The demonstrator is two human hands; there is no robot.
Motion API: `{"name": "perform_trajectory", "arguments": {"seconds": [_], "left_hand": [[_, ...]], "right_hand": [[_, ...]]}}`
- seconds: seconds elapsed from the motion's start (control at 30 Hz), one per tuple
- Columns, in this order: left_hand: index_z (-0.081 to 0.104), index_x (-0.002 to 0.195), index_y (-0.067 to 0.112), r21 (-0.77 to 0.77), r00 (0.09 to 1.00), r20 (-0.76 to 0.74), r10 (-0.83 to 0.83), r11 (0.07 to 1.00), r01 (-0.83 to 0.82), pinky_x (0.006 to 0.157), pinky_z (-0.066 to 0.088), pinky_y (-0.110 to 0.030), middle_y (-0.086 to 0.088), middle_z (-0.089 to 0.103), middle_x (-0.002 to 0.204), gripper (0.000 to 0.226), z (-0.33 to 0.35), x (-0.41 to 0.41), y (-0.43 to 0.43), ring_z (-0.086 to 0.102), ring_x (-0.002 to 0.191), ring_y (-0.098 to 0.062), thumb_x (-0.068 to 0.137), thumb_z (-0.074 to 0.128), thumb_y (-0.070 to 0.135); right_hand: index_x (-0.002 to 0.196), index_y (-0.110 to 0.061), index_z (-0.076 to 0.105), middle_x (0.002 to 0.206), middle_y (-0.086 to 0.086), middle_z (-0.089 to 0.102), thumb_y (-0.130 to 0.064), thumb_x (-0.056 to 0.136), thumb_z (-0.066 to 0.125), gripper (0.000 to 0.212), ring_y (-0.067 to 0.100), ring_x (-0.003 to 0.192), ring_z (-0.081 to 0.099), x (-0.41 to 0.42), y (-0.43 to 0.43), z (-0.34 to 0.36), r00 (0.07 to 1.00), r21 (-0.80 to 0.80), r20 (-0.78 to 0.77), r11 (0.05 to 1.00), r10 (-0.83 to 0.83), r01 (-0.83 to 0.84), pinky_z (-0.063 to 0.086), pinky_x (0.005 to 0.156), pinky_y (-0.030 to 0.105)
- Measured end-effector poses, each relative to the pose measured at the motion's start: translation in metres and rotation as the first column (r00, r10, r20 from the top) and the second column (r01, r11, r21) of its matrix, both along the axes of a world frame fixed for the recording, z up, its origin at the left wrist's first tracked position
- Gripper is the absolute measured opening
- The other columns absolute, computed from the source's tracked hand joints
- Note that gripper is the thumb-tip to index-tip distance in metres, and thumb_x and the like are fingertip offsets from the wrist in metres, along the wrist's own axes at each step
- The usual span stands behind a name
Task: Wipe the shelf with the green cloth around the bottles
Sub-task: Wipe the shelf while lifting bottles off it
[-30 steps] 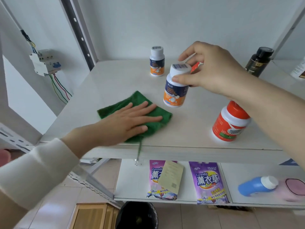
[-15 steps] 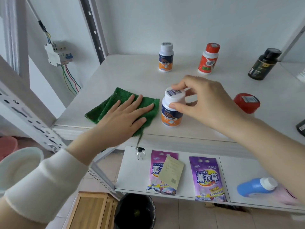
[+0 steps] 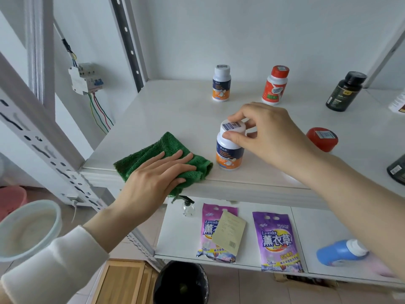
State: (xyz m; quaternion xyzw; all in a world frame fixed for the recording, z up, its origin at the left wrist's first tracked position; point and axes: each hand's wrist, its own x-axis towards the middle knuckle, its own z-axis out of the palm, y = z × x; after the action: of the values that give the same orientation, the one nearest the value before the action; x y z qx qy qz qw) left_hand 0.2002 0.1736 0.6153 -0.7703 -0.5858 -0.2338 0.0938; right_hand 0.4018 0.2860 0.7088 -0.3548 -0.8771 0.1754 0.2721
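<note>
A green cloth (image 3: 153, 154) lies at the front left edge of the white shelf (image 3: 179, 110), one corner hanging over the edge. My left hand (image 3: 153, 178) presses flat on it with straight fingers. Just right of the cloth stands a white-capped bottle with a blue and orange label (image 3: 229, 152). My right hand (image 3: 269, 137) pinches its cap between thumb and fingertips. Behind stand a matching bottle (image 3: 221, 83), a red-capped bottle (image 3: 275, 85) and a dark bottle (image 3: 344, 92).
A red-lidded bottle (image 3: 322, 139) sits right of my right forearm, a dark item (image 3: 397, 170) at the right edge. The lower shelf holds two purple bags (image 3: 277, 240), a small spray bottle (image 3: 188, 207) and a blue bottle (image 3: 341, 252). A black bin (image 3: 182, 284) stands below.
My right hand set the lifted blue-and-orange bottle down near the front edge, right of the cloth. My left hand slid the cloth toward the front left.
</note>
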Motion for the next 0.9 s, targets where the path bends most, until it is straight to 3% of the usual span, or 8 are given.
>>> {"name": "perform_trajectory", "arguments": {"seconds": [0.1,0.3,0.37,0.43,0.5,0.6,0.73,0.9], "left_hand": [[0.058,0.112,0.020,-0.002,1.000,0.015,-0.014,1.000,0.014,0.101,0.044,-0.038,0.007,0.060,0.126,0.037,0.002,-0.001,-0.002,0.052,0.123,-0.014,0.100,0.026,0.036],[0.046,0.133,0.025,-0.096,0.984,-0.175,0.045,0.993,-0.062,0.110,0.031,-0.046,0.005,0.047,0.141,0.047,-0.006,-0.003,0.000,0.040,0.132,-0.018,0.099,0.018,0.044],[0.046,0.134,0.027,-0.156,0.986,-0.138,0.096,0.981,-0.117,0.110,0.028,-0.048,0.006,0.045,0.142,0.059,0.002,-0.001,0.008,0.035,0.134,-0.017,0.096,0.008,0.052],[0.035,0.140,0.033,-0.263,0.985,-0.059,0.160,0.950,-0.169,0.115,0.017,-0.043,0.010,0.030,0.150,0.068,0.011,-0.004,0.023,0.019,0.141,-0.012,0.089,0.001,0.062],[0.022,0.144,0.035,-0.405,0.974,-0.064,0.218,0.886,-0.225,0.118,0.007,-0.041,0.012,0.013,0.155,0.053,0.016,-0.012,0.043,0.006,0.145,-0.010,0.095,0.012,0.052],[0.014,0.147,0.031,-0.515,0.974,-0.096,0.204,0.827,-0.224,0.117,0.003,-0.042,0.005,0.005,0.158,0.047,0.033,-0.017,0.075,0.000,0.145,-0.014,0.100,0.022,0.031],[0.007,0.147,0.033,-0.636,0.987,-0.115,0.112,0.755,-0.159,0.117,0.000,-0.037,0.006,-0.003,0.158,0.047,0.047,-0.015,0.111,-0.004,0.145,-0.015,0.101,0.021,0.029],[-0.001,0.145,0.039,-0.677,0.978,-0.208,0.002,0.722,-0.146,0.116,0.001,-0.038,0.008,-0.012,0.156,0.053,0.057,0.011,0.150,-0.007,0.144,-0.014,0.101,0.022,0.019]], "right_hand": [[0.101,-0.010,0.065,0.108,0.001,0.064,-0.028,0.078,0.069,0.029,0.019,0.094,0.060,0.001,-0.001,0.003,1.000,-0.006,0.023,1.000,-0.007,0.007,0.050,0.085,0.037],[0.105,-0.011,0.065,0.109,0.000,0.063,-0.027,0.078,0.069,0.031,0.018,0.096,0.060,0.001,-0.004,0.007,0.998,0.000,0.065,1.000,-0.018,0.018,0.049,0.086,0.032],[0.109,-0.014,0.064,0.113,-0.001,0.063,-0.031,0.079,0.068,0.035,0.016,0.099,0.061,0.004,-0.005,0.010,0.997,-0.008,0.072,1.000,-0.018,0.018,0.049,0.088,0.032],[0.114,-0.017,0.062,0.118,-0.001,0.061,-0.035,0.080,0.066,0.039,0.013,0.104,0.060,0.012,-0.005,0.015,0.997,0.007,0.064,0.999,-0.046,0.046,0.048,0.092,0.032],[0.115,-0.017,0.061,0.119,-0.002,0.062,-0.034,0.081,0.065,0.039,0.011,0.106,0.060,0.024,-0.004,0.021,0.995,0.033,0.045,0.996,-0.088,0.086,0.048,0.093,0.031],[0.113,-0.017,0.062,0.118,-0.002,0.063,-0.032,0.082,0.064,0.035,0.010,0.106,0.060,0.044,0.003,0.028,0.989,0.057,0.044,0.989,-0.139,0.137,0.047,0.094,0.029],[0.112,-0.015,0.064,0.117,0.000,0.064,-0.030,0.083,0.062,0.032,0.010,0.107,0.060,0.064,0.025,0.037,0.982,0.105,0.098,0.983,-0.164,0.154,0.044,0.092,0.022],[0.113,-0.014,0.063,0.119,0.005,0.063,-0.031,0.084,0.061,0.033,0.021,0.113,0.057,0.077,0.078,0.047,0.967,0.125,0.208,0.984,-0.150,0.126,0.044,0.097,0.034]]}}
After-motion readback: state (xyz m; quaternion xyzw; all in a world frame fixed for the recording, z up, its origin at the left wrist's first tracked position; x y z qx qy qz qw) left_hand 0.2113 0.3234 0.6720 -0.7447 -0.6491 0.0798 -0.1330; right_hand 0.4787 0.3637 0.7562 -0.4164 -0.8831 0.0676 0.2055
